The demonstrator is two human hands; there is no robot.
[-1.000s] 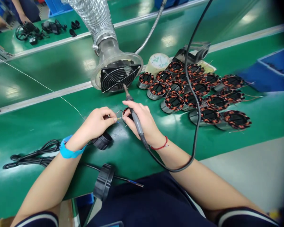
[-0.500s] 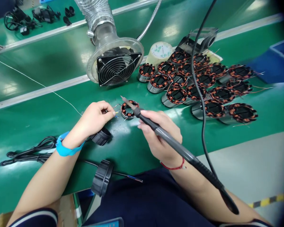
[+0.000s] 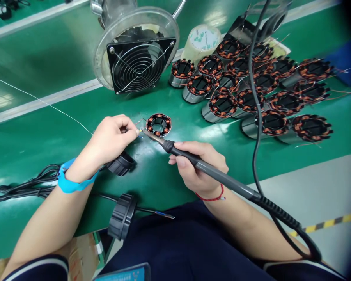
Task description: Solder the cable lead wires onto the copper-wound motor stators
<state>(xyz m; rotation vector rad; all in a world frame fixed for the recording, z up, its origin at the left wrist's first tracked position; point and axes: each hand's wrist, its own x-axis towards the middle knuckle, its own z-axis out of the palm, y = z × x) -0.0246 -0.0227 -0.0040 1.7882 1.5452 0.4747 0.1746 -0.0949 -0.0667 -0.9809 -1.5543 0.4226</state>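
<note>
My left hand [image 3: 109, 138] pinches thin wire ends beside a copper-wound stator [image 3: 158, 124] that lies on the green bench [image 3: 46, 132]. A fine solder wire [image 3: 41, 101] runs from the far left to these fingers. My right hand [image 3: 197, 168] is closed on a black soldering iron [image 3: 216, 177]. The iron's tip rests at the pinched wires, just left of the stator. A blue band sits on my left wrist and a red string on my right.
A fume extractor fan [image 3: 137, 64] stands behind the stator. Several more stators [image 3: 251, 97] and a tape roll [image 3: 203, 41] crowd the right. Black cables [image 3: 23, 187] and two black ring caps [image 3: 121, 216] lie near the front edge. The iron's cord [image 3: 253, 109] loops overhead.
My right hand swung the iron round from pointing away to pointing left, and its tip came down onto the wires pinched in my left hand. The view moved closer.
</note>
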